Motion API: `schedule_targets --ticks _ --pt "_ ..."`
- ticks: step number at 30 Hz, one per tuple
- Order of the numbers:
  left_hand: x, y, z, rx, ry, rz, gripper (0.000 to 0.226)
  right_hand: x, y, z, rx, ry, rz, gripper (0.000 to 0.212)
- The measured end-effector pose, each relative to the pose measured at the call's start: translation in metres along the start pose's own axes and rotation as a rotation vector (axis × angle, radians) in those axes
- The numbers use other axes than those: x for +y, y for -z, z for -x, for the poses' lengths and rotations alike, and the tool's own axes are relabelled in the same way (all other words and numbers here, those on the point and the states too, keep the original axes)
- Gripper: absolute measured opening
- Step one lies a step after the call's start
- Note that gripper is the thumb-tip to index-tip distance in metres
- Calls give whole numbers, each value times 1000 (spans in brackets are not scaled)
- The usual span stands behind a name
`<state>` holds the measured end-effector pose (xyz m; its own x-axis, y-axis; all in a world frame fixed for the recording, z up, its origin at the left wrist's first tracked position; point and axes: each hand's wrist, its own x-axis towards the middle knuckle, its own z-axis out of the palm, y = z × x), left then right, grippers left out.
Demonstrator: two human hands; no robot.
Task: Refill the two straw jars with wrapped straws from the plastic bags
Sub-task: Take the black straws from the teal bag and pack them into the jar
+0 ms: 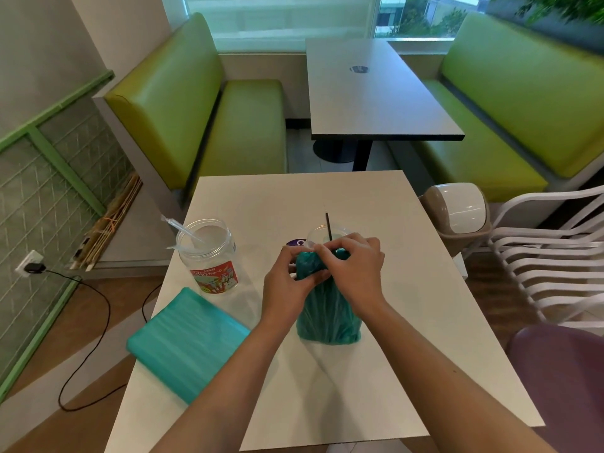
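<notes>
Head view shows both my hands working at the tied top of the teal plastic bag of straws (pixel 328 317), which stands upright on the white square surface (pixel 408 322) just in front of me. My left hand (pixel 287 282) pinches the gathered neck from one side while my right hand (pixel 354 273) curls its fingers over the knot from the other, so both are clamped on the bag; I judge I am loosening the knot, and holding the bag upright keeps the straws from spilling once it opens.

Just behind the bag stands a clear round jar (pixel 327 235) with one thin dark straw (pixel 328 227) sticking up out of it, close enough to receive straws straight from the bag. Left of the bag stands a second clear plastic jar with a red and white label (pixel 209 256), lid off, holding a clear wrapped straw (pixel 183 230) that leans over its rim. A second, flat teal plastic bag (pixel 186 344) lies left of the upright bag, nearer me, waiting unopened as far as I can tell.
</notes>
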<state>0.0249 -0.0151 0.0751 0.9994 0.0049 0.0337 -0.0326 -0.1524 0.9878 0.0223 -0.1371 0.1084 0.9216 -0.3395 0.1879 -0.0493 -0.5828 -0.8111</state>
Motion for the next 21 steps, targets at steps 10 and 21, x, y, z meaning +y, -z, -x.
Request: schedule_targets --ticks 10,21 --pt "-5 8 -3 -57 -9 -48 45 7 22 -9 13 -144 -425 13" --pt "3 0 -5 -164 -121 -130 49 20 19 5 -43 44 -213 25"
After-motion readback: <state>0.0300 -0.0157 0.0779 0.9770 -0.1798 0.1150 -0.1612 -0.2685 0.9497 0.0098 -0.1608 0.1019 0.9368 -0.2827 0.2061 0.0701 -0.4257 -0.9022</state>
